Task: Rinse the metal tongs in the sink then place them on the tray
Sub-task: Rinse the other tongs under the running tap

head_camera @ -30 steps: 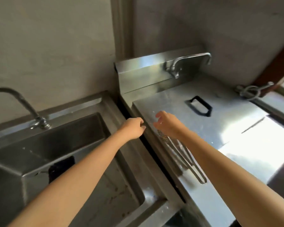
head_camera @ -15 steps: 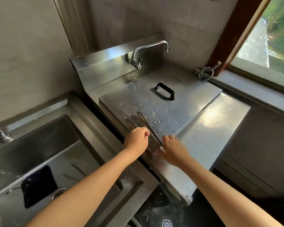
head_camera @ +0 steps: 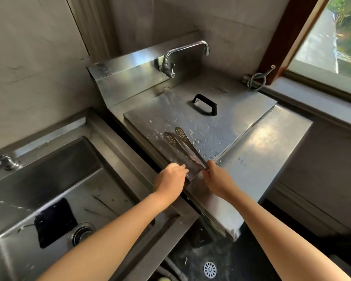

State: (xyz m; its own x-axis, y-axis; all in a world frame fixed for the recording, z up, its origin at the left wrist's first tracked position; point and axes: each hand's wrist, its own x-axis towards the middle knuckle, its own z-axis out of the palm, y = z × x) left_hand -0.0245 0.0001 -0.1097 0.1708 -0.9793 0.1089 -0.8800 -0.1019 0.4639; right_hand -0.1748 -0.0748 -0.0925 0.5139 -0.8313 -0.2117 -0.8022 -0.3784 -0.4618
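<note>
Nearest you, both hands sit at the handle end of the tongs (head_camera: pixel 183 148): left hand (head_camera: pixel 171 179) loosely curled beside it, right hand (head_camera: pixel 217 178) pinching it (grip partly hidden), tongs lying on the wet tray (head_camera: pixel 241 118), sink (head_camera: pixel 55 171) behind, so placing looks nearly finished.

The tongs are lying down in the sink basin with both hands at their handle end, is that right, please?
Not quite: the head view shows the tongs lying on the flat metal lid with the black handle, right of the sink. Both the left hand and right hand are at their handle end.
</note>
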